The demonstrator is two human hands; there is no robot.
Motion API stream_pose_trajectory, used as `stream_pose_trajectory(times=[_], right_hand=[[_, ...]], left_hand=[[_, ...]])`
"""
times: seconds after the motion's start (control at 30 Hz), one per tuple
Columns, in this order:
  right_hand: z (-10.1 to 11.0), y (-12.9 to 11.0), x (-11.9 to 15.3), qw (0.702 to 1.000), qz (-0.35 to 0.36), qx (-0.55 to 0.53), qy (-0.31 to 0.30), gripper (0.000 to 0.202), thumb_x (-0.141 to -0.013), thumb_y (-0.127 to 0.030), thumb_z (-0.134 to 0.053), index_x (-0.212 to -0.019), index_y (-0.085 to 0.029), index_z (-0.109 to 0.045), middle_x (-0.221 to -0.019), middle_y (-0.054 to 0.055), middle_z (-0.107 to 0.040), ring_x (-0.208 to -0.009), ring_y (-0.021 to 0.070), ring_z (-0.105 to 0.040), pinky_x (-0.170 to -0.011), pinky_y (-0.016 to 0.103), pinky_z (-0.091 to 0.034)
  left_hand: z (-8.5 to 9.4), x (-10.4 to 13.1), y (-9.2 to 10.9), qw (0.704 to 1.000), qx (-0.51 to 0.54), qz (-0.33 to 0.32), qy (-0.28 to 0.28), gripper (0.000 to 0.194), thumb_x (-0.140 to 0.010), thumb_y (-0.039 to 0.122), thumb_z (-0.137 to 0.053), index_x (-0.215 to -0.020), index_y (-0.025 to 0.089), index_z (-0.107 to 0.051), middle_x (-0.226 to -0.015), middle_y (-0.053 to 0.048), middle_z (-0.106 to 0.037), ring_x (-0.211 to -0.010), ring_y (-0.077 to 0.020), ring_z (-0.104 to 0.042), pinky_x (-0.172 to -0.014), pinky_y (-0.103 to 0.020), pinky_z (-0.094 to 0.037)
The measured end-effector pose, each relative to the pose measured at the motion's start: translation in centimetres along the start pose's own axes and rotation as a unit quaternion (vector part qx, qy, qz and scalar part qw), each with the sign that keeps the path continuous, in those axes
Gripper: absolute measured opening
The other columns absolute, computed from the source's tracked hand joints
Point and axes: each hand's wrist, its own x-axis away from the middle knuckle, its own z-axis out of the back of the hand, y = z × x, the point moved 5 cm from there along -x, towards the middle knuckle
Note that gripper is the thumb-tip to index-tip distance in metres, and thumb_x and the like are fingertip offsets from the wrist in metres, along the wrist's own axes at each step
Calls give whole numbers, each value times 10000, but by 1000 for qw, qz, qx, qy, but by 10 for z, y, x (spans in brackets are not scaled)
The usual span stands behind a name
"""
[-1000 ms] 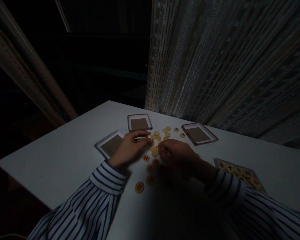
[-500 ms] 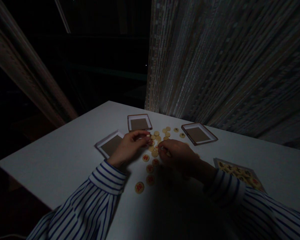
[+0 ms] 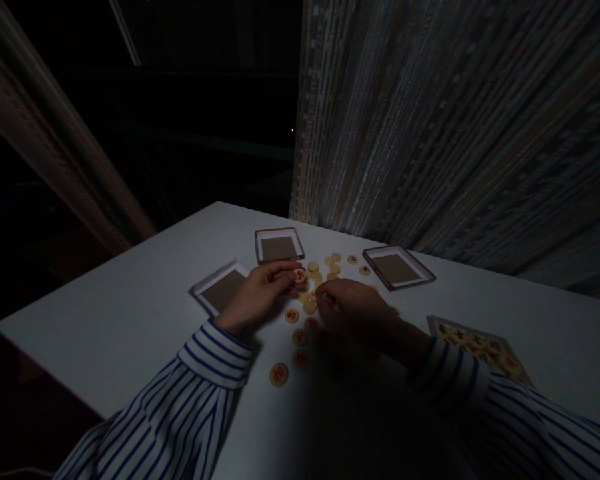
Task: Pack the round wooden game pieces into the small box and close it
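Note:
Several round cream game discs (image 3: 325,268) with red or black marks lie scattered on a white table (image 3: 115,320). My left hand (image 3: 257,297) pinches one red-marked disc (image 3: 301,275) at its fingertips, tilted up off the table. My right hand (image 3: 355,310) rests curled over the discs beside it, fingertips down among them; whether it holds one is hidden. More red-marked discs (image 3: 279,374) lie nearer to me, between my striped sleeves.
Three shallow box trays with brown bottoms stand around the pile: one at the left (image 3: 220,288), one behind (image 3: 279,245), one at the right (image 3: 397,267). A fourth tray (image 3: 480,343) at the far right holds several discs. A ribbed wall rises behind the table.
My left hand has lifted a red-marked disc at its fingertips and turned its face up. My right hand has barely moved.

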Motion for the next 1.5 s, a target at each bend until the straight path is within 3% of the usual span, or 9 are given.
stream_pose_trajectory(times=[0.67,1.07,1.5], right_hand=[[1,3,0,1000,-12,-2,16,205,-819,-247,-423,-883,-182,-606,-817,35,-636,-743,150,-552,-640,253,-346],[3,1,0,998,4,-15,61,186,-810,-242,-444,-859,-169,-609,-814,55,-635,-749,165,-554,-663,278,-381],[5,-3,-10,993,39,-34,110,262,-813,-310,-518,-1017,-168,-600,-886,64,-619,-804,167,-538,-706,272,-374]], left_hand=[[1,-2,-2,1000,2,19,9,222,-787,150,-542,-992,121,-622,-766,-52,-695,-705,-121,-638,-748,-276,-492],[1,-1,2,999,-32,5,4,140,-781,186,-546,-883,143,-632,-780,-45,-685,-697,-122,-630,-716,-278,-502],[1,-2,-2,998,-47,-11,-28,177,-750,227,-578,-889,150,-656,-778,-37,-673,-674,-108,-596,-683,-250,-468]])
